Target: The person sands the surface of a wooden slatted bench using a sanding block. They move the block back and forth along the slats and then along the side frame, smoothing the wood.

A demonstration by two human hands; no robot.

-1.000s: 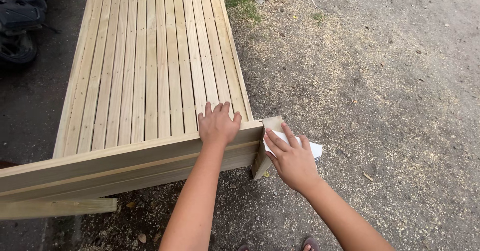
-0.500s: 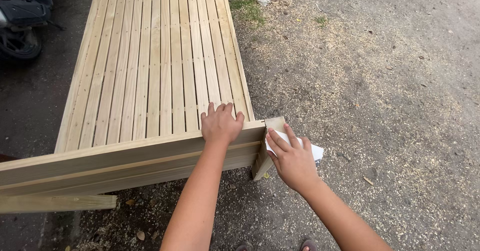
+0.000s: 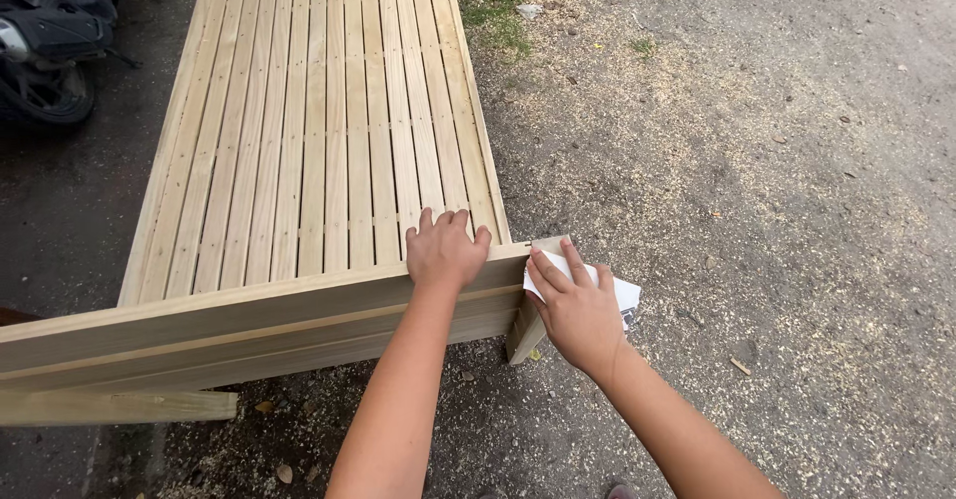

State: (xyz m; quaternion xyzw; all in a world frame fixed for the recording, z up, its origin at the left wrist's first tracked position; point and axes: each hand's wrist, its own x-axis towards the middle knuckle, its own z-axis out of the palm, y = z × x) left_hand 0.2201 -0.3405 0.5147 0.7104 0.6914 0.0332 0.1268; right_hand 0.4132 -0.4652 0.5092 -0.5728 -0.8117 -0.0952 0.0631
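A long slatted bed frame of pale wood [image 3: 319, 130] stretches away from me on the ground. My left hand [image 3: 443, 252] grips the top edge of its near end board [image 3: 249, 320], fingers curled over the rim. My right hand [image 3: 578, 305] presses a folded white sheet of sandpaper [image 3: 612, 290] against the right corner post [image 3: 528, 325] of the frame, fingers spread flat over the paper.
A dark scooter [image 3: 50, 41] stands at the far left beside the frame. Bare gravelly ground with sawdust [image 3: 757, 220] lies to the right, with a grass patch [image 3: 498, 16] further off. A loose plank [image 3: 110, 406] lies under the near end board.
My view has shifted slightly, so the frame sits a little higher. Both hands stay at the same corner, the right one still on the sandpaper.
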